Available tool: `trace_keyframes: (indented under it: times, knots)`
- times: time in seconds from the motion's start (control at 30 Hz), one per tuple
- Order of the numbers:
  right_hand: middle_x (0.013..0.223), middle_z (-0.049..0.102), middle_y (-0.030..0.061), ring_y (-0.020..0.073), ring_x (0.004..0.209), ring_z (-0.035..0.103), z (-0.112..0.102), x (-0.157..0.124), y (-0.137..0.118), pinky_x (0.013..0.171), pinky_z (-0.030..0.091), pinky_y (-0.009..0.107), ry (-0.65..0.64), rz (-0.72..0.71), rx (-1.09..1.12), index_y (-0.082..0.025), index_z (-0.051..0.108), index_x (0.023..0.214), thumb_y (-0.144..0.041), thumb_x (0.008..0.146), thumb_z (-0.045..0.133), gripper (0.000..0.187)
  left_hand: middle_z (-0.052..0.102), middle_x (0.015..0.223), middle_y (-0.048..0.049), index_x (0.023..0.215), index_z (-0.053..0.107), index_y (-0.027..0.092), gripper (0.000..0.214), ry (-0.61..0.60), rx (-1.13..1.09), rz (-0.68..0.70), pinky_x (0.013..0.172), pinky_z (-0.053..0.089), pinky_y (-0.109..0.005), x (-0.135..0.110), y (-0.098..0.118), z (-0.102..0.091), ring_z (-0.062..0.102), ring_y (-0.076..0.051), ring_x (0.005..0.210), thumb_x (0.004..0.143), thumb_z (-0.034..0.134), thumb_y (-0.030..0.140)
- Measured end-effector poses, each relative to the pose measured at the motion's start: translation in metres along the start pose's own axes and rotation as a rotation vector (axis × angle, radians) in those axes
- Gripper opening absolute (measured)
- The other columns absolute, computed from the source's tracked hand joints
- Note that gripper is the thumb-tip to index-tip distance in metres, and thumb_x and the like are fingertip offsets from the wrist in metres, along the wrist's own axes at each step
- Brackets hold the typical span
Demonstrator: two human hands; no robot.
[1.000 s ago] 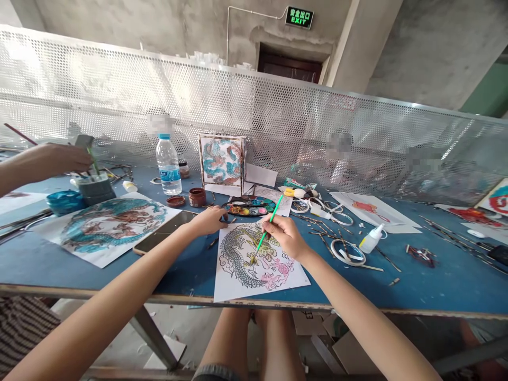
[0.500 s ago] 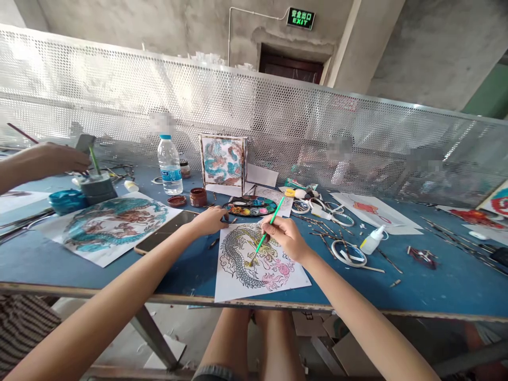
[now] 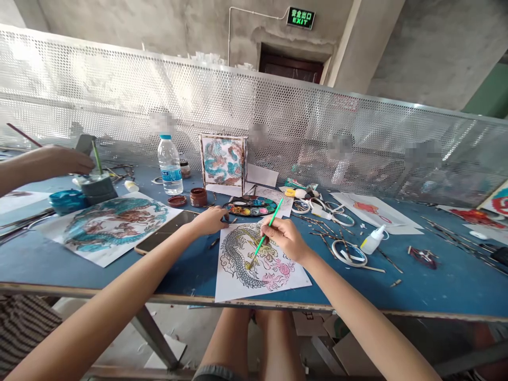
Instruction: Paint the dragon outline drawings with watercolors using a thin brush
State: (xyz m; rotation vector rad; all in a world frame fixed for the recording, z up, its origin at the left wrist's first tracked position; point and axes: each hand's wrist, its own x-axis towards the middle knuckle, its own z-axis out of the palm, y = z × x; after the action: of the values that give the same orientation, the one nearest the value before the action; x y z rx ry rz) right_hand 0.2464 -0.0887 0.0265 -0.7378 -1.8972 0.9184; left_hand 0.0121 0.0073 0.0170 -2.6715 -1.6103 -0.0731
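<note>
My right hand (image 3: 286,236) pinches a green paintbrush (image 3: 265,234), whose tip rests on the dragon drawing (image 3: 257,262) lying on the blue table (image 3: 436,286). The sheet shows a black dragon outline with yellow and pink patches. Fingers curled, my left hand (image 3: 209,219) presses down on the sheet's upper left corner, just in front of a round paint palette (image 3: 249,206). It holds nothing I can make out.
Another person's hand (image 3: 59,160) at far left holds a brush over a grey pot (image 3: 97,186), beside a teal dragon painting (image 3: 109,222). A water bottle (image 3: 170,165), small paint jars (image 3: 197,197), a painted box (image 3: 223,161), a glue bottle (image 3: 372,239), wire rings and sticks lie around. A perforated metal screen (image 3: 357,137) backs the table.
The brush tip has slid slightly down and left along the dragon's body. The other person's hand at the left has shifted a little over the pot.
</note>
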Motion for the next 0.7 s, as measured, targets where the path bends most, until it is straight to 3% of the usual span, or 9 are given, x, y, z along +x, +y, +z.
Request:
trace_keyframes:
  times: [0.23, 0.43, 0.7]
  knots:
    - [0.066, 0.05, -0.0005, 0.0107, 0.058, 0.051, -0.0045, 0.0003, 0.0008, 0.057, 0.042, 0.024, 0.123, -0.046, -0.11, -0.018, 0.053, 0.071, -0.039, 0.086, 0.047, 0.027, 0.06, 0.103, -0.0098, 0.099, 0.06, 0.018, 0.032, -0.001, 0.0, 0.001, 0.084, 0.043, -0.031, -0.0013, 0.0015, -0.0016, 0.054, -0.026, 0.101, 0.075, 0.051, 0.036]
    - [0.063, 0.052, -0.0008, 0.011, 0.056, 0.054, -0.0008, -0.0011, -0.002, 0.057, 0.043, 0.025, -0.004, -0.03, -0.072, -0.017, 0.054, 0.071, -0.037, 0.086, 0.048, 0.026, 0.06, 0.102, -0.0107, 0.099, 0.06, 0.017, 0.032, 0.008, -0.009, 0.01, 0.081, 0.044, -0.031, -0.0006, -0.0006, -0.0002, 0.055, -0.026, 0.099, 0.075, 0.051, 0.037]
    - [0.063, 0.052, -0.001, 0.0112, 0.056, 0.053, -0.0005, -0.0011, -0.0019, 0.056, 0.043, 0.025, -0.002, -0.023, -0.042, -0.018, 0.053, 0.071, -0.039, 0.086, 0.048, 0.026, 0.06, 0.103, -0.0105, 0.099, 0.06, 0.017, 0.033, 0.0, -0.002, 0.011, 0.082, 0.044, -0.031, 0.0, -0.0012, 0.0001, 0.054, -0.025, 0.099, 0.075, 0.051, 0.038]
